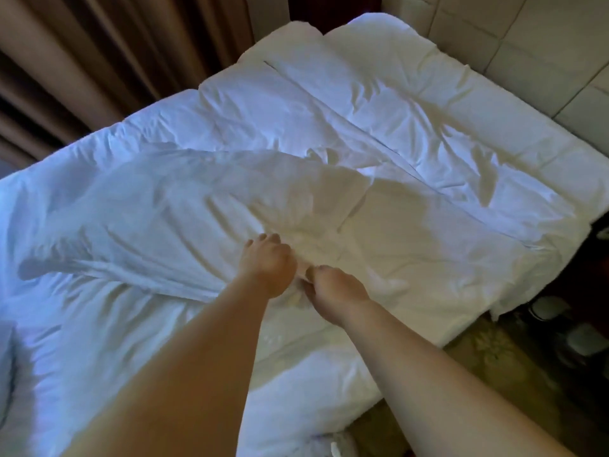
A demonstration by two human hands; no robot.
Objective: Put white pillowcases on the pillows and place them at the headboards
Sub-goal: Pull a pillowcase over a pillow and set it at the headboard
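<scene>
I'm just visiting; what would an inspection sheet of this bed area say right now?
Surface: bed under a rumpled white duvet.
Job's things: white fabric, likely a pillowcase, lying across the duvet; no pillow clearly seen.
Clutter: dim objects on the floor, unclear.
Grips: left hand and right hand both bunch the fabric's near edge.
Cables: nothing seen.
Surroundings: brown curtains, padded headboard, patterned carpet.

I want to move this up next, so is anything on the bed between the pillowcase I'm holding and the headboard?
Nothing visible. The left hand and right hand grip the pillowcase; only the rumpled duvet lies between it and the headboard.
</scene>
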